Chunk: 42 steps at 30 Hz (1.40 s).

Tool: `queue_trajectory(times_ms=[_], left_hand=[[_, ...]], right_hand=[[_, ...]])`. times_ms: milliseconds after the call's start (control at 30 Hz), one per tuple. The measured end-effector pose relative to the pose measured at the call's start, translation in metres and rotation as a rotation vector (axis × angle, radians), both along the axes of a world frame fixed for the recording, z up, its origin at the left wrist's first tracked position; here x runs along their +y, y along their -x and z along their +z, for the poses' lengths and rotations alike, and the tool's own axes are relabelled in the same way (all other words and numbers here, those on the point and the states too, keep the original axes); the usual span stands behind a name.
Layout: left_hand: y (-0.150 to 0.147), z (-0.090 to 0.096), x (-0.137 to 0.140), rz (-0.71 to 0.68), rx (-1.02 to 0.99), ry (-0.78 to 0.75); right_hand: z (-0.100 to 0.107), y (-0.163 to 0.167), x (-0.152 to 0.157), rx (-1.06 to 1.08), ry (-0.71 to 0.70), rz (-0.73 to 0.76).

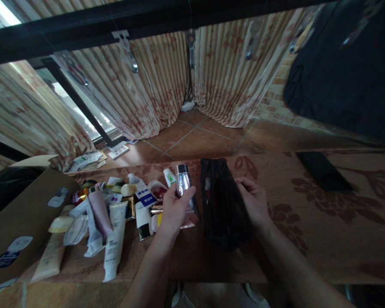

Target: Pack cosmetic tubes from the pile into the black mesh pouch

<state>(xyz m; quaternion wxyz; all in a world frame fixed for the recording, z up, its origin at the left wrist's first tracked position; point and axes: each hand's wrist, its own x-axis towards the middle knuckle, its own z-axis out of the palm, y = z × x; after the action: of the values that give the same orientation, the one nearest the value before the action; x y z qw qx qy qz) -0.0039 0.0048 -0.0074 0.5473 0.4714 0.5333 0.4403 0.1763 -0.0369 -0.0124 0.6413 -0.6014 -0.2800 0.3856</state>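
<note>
My left hand (175, 209) is closed around a silver cosmetic tube (184, 182) with a shiny cap, held cap up just left of a black mesh pouch (223, 214). The pouch stands on the cloth-covered table, and a few items show dimly through its mesh. At its right side, the fingers of my right hand (252, 199) are closed on the pouch's edge. To the left lies a pile of toiletries: a white tube (115, 239), a pale pink tube (99, 209), a beige tube (53, 248) and a small white tube with a green mark (170, 176).
A cardboard box (25, 218) with something black inside stands at the left. A dark phone (324, 171) lies on the patterned tablecloth (291, 205) at the right. Papers (88, 160) lie beyond the table near the curtains (154, 85). A dark bar with hanging clips crosses above.
</note>
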Motion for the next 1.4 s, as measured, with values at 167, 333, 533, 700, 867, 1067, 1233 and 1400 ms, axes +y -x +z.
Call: queue_trajectory(times_ms=[167, 333, 533, 700, 867, 1067, 1233, 1400], left_hand=[[-0.0003, 0.0019, -0.0010, -0.009, -0.007, 0.018], [-0.0010, 0.0020, -0.0013, -0.006, -0.017, 0.037], [-0.0012, 0.0012, -0.0009, 0.006, 0.011, 0.011], [-0.0016, 0.0025, -0.0016, 0.000, 0.007, 0.008], [-0.0018, 0.0018, -0.0010, -0.009, 0.021, -0.003], [-0.0018, 0.0017, -0.0008, -0.011, 0.019, -0.006], [-0.0014, 0.0005, -0.0002, -0.007, 0.021, -0.006], [-0.0011, -0.0020, 0.0010, -0.005, 0.027, 0.004]], right_hand=[[-0.0006, -0.0001, 0.0003, -0.005, -0.001, -0.002], [-0.0025, -0.0009, 0.0005, -0.013, -0.006, 0.000], [-0.0034, -0.0012, 0.0006, -0.027, -0.025, -0.005], [-0.0035, -0.0013, 0.0005, -0.039, -0.009, 0.005], [-0.0020, -0.0009, 0.0007, -0.040, -0.015, -0.005], [-0.0008, -0.0005, 0.0010, -0.029, -0.024, -0.002], [0.0005, 0.0004, 0.0011, -0.023, -0.025, -0.011], [0.0009, 0.0007, 0.0008, -0.028, -0.005, -0.002]])
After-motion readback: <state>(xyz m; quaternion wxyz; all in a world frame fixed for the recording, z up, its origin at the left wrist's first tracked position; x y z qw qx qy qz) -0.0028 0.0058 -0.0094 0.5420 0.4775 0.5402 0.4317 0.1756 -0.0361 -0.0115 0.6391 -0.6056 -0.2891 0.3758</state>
